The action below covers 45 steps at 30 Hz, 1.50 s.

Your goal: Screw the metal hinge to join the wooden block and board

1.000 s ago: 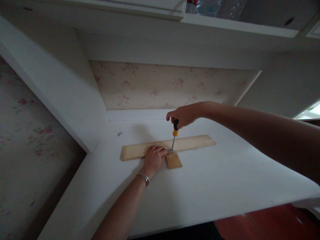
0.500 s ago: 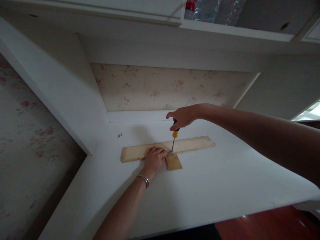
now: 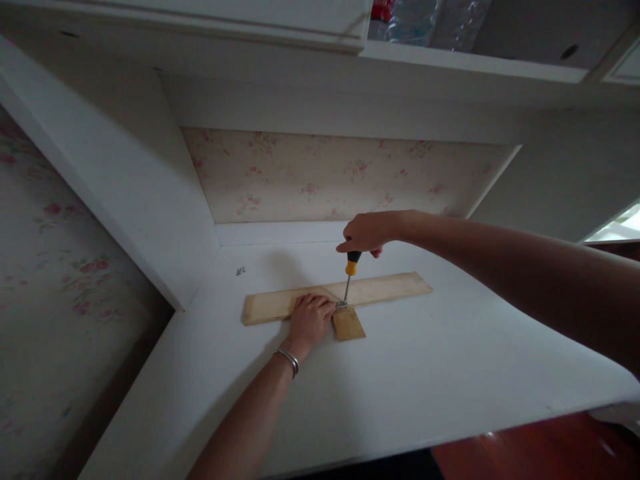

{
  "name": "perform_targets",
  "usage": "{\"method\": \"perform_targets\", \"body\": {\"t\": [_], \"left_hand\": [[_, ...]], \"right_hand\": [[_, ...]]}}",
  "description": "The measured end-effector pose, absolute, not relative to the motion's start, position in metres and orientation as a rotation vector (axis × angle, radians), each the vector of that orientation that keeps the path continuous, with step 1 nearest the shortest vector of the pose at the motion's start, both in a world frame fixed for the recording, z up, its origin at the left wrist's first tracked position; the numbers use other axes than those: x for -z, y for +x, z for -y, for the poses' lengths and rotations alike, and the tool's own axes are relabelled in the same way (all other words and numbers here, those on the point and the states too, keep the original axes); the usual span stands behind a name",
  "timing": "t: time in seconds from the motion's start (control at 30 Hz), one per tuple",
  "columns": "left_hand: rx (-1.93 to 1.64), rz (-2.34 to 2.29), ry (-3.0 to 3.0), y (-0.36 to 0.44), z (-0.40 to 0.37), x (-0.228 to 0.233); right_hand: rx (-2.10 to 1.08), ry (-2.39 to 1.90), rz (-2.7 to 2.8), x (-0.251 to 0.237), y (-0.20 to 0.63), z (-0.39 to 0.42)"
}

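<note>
On a white desk surface [image 3: 425, 373], the left hand [image 3: 309, 319] presses flat on a long pale wooden strip [image 3: 390, 287] to steady it; the right hand [image 3: 369, 231] grips a yellow-and-black-handled screwdriver [image 3: 349, 277] upright, its tip meeting a small metal bracket [image 3: 341, 305] that joins a short wooden piece [image 3: 349, 324].

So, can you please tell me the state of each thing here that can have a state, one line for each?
Screwdriver: upright, tip down on the metal bracket.
Right hand: closed around the screwdriver's handle top.
Left hand: flat, pressing on the long wooden strip.
Long wooden strip: lying flat on the white desk.
Small wooden piece: flat, butted against the strip.
Metal bracket: lying across the joint.
Small screws: loose, apart.
</note>
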<state>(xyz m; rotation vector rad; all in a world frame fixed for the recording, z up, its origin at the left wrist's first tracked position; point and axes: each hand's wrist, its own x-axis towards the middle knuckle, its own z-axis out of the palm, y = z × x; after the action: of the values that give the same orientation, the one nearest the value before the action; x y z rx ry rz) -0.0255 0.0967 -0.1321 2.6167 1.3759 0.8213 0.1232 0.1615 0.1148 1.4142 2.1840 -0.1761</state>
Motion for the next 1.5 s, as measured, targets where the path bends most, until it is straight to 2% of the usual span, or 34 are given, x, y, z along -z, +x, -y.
{"method": "perform_targets", "body": {"t": [0.17,0.37,0.57,0.73,0.93,1.13,1.37,1.5], "left_hand": [[-0.821,-1.38,2.636,-0.0258,-0.0967,0.1316],[-0.827,-1.382,2.627,-0.0256,-0.0968,0.1323],[-0.834,-1.373,2.626,-0.0254,-0.0981,0.1344],[-0.816,-1.375,2.625,-0.0254,-0.0984,0.1347],[-0.814,-1.373,2.614,-0.0252,-0.0976,0.1333],[-0.83,-1.36,2.626,-0.0255,-0.0984,0.1345],[-0.846,-1.349,2.627,-0.0262,-0.0987,0.1348],[-0.85,-1.348,2.63,-0.0263,-0.0989,0.1357]], "right_hand": [[0.148,1.208,-2.396,-0.1166,0.126,-0.1593],[0.177,1.451,-2.167,-0.115,0.124,-0.1609],[0.171,1.237,-2.378,-0.1172,0.126,-0.1578],[0.167,1.404,-2.219,-0.116,0.1229,-0.1592],[0.161,1.156,-2.42,-0.1184,0.1273,-0.1581],[0.239,1.382,-2.236,-0.1186,0.1218,-0.1568],[0.158,1.222,-2.363,-0.1194,0.1253,-0.1571],[0.212,1.383,-2.251,-0.1178,0.1244,-0.1591]]}}
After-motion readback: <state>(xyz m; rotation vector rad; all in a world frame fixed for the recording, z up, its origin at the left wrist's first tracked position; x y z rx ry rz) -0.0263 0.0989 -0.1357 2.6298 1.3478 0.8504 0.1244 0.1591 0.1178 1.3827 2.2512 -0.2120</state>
